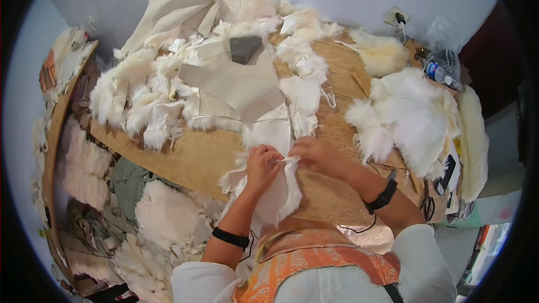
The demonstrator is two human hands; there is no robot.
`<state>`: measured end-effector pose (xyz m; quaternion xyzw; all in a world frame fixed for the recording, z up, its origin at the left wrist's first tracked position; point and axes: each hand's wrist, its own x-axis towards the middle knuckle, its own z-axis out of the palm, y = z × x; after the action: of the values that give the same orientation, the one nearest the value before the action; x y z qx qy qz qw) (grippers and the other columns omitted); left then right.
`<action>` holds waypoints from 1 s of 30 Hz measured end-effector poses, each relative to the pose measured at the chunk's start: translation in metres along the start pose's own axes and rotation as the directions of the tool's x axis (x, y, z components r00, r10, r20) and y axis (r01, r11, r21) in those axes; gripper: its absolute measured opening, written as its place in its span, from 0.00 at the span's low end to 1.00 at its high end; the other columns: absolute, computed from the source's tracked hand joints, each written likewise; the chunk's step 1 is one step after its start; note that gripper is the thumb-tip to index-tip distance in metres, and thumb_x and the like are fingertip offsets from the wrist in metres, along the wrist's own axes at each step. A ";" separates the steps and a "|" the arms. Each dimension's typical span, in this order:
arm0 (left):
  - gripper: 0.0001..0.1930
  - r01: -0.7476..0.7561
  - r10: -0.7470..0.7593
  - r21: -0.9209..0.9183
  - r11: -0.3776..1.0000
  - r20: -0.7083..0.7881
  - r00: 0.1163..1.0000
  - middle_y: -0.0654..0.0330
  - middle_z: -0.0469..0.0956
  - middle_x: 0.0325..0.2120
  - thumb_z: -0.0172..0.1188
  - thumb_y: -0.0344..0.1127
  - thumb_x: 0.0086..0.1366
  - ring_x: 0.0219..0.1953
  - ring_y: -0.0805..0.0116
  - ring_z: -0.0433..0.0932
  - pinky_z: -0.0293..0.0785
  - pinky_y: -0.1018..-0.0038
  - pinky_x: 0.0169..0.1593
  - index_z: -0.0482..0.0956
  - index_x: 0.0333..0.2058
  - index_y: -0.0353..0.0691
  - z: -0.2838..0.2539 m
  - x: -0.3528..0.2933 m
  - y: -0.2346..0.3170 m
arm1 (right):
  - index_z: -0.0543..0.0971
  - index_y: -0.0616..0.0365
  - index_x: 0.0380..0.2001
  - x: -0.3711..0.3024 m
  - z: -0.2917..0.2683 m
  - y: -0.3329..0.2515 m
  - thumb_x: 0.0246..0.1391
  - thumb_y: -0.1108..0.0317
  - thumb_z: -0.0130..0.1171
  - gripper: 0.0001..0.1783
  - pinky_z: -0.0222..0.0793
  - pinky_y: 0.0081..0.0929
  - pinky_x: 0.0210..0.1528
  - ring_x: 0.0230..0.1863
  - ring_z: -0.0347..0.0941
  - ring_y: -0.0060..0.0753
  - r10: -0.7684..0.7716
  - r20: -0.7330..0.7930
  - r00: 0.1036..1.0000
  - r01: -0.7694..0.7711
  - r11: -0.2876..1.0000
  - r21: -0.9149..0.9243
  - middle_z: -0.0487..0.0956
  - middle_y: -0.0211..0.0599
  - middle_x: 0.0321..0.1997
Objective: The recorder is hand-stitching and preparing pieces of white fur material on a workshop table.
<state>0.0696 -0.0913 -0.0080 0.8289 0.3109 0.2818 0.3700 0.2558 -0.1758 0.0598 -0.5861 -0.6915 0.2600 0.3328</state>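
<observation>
- White fur piece at the worktop's near edge: pinched a bunched part between left hand and right hand, with both grips closed on it.
- Judged partway done; could not tell any finished section.
- Saw other furs lying loose beyond and rightward.

At the centre of the frame, we see a plain white, shaggy-edged fur piece, and around it a tan-brown wooden tabletop. In the upper middle, we find a smooth beige hide panel and a dark grey angular slab. We note a pale-yellow fluffy pelt at upper right, a grey-green crumpled cloth at lower left, and an orange apron with pale streaks at the bottom.
</observation>
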 end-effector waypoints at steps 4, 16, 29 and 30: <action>0.09 -0.042 0.042 -0.016 0.999 -0.016 0.999 0.63 0.74 0.33 0.68 0.29 0.43 0.39 0.60 0.68 0.65 0.68 0.44 0.79 0.26 0.42 0.003 0.002 0.004 | 0.75 0.55 0.33 0.004 0.022 0.010 0.47 0.76 0.58 0.08 0.69 0.24 0.32 0.35 0.74 0.30 -0.311 0.015 0.950 0.297 0.892 -0.342 0.74 0.34 0.33; 0.14 -0.051 0.051 -0.006 0.999 0.000 0.999 0.63 0.74 0.33 0.68 0.28 0.42 0.40 0.59 0.68 0.65 0.66 0.46 0.78 0.30 0.47 -0.003 0.000 0.003 | 0.71 0.52 0.32 -0.053 -0.097 0.011 0.61 0.64 0.49 0.06 0.63 0.16 0.26 0.26 0.68 0.17 0.543 -0.556 0.630 -0.073 0.753 0.654 0.73 0.27 0.28; 0.10 -0.092 0.093 -0.066 0.994 0.007 0.996 0.63 0.75 0.34 0.66 0.26 0.46 0.40 0.61 0.68 0.66 0.69 0.45 0.78 0.29 0.44 -0.005 0.000 0.002 | 0.79 0.56 0.33 -0.037 0.014 0.012 0.46 0.69 0.62 0.09 0.66 0.31 0.33 0.30 0.71 0.40 0.251 -0.160 0.955 -0.274 0.951 -0.146 0.76 0.38 0.28; 0.09 -0.095 0.094 -0.062 0.994 -0.014 0.995 0.64 0.75 0.34 0.66 0.25 0.45 0.39 0.61 0.68 0.66 0.69 0.45 0.78 0.28 0.44 -0.005 -0.002 0.001 | 0.78 0.56 0.31 -0.045 0.010 0.006 0.46 0.67 0.61 0.08 0.67 0.33 0.33 0.31 0.72 0.40 0.278 -0.133 0.951 -0.297 0.941 -0.162 0.75 0.37 0.28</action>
<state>0.0651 -0.0914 -0.0048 0.8292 0.2643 0.3130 0.3803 0.2560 -0.2186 0.0422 -0.7217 -0.6000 0.2100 0.2739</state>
